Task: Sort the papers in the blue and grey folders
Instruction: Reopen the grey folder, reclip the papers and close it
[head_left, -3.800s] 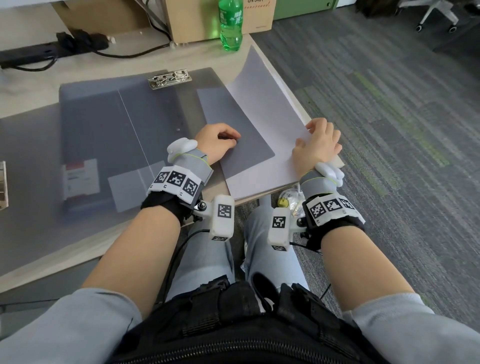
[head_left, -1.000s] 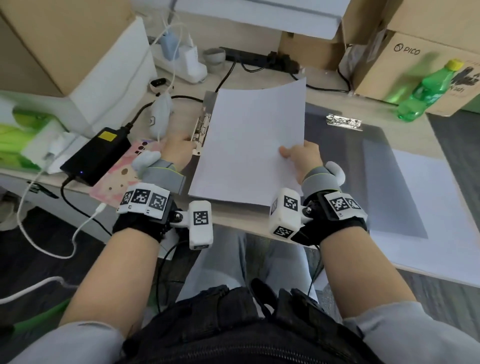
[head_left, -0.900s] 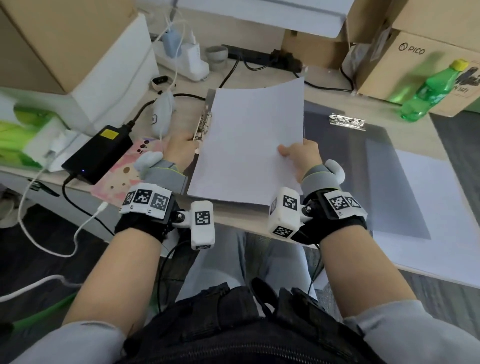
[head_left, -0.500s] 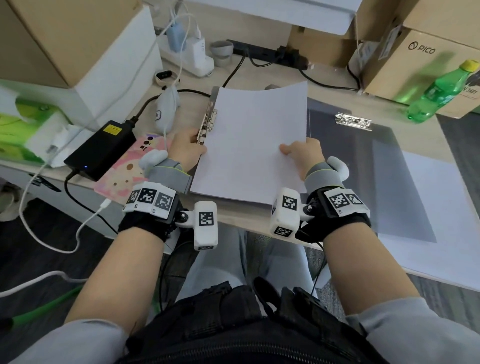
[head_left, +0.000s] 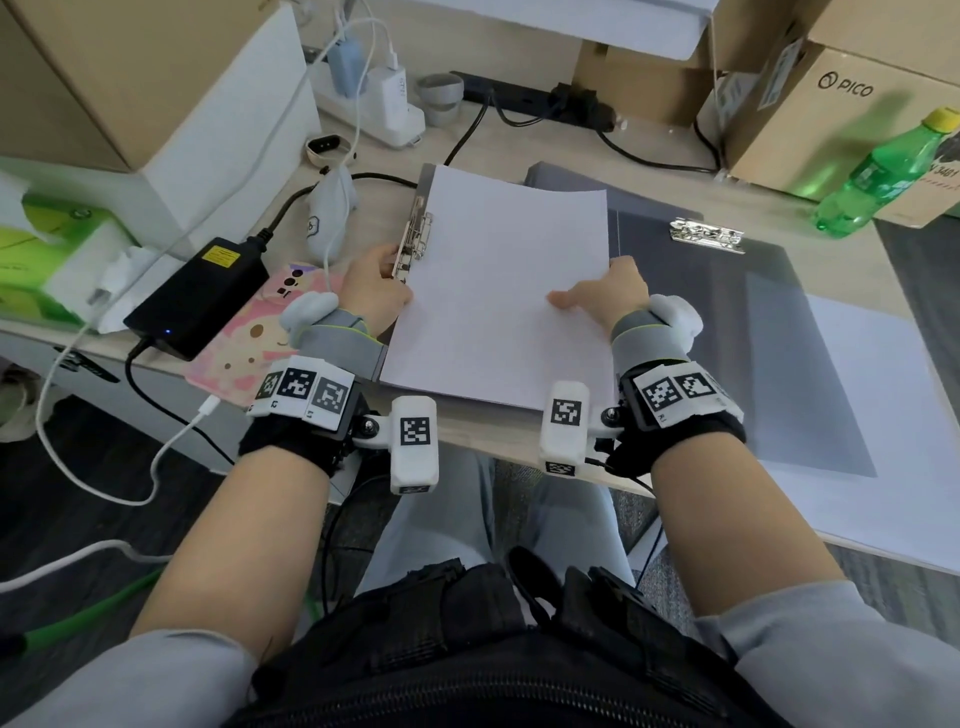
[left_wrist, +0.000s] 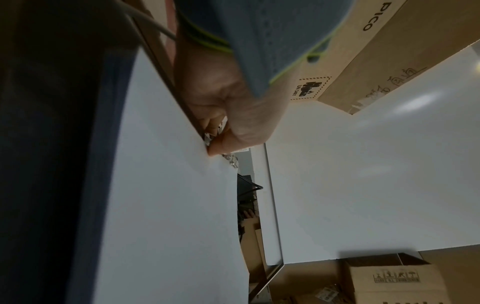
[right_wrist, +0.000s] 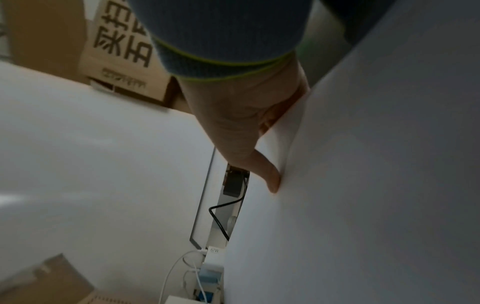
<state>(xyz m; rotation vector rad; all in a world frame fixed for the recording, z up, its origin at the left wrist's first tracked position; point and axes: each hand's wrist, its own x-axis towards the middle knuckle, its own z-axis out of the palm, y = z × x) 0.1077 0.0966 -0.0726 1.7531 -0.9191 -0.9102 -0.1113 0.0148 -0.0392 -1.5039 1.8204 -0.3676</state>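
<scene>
Left hand (head_left: 375, 291) fingers clamped on clip (head_left: 415, 244); right hand (head_left: 610, 299) pinching paper (head_left: 498, 291) edge; best hold clip open, slide paper squarely under, toward desk's left edge.

We are in an office, seated at a pale wooden desk (head_left: 519, 135) over grey carpet tile (head_left: 924, 270). Beyond our hands, a black power strip (head_left: 540, 96) and white chargers (head_left: 387, 98) trail cables across the desktop. To the left of our left hand lies a black laptop power brick (head_left: 200, 293). Cardboard shipping boxes (head_left: 852, 104), one printed PICO, stack up beyond our right hand, with a green drink bottle (head_left: 883, 179) beside them.
</scene>
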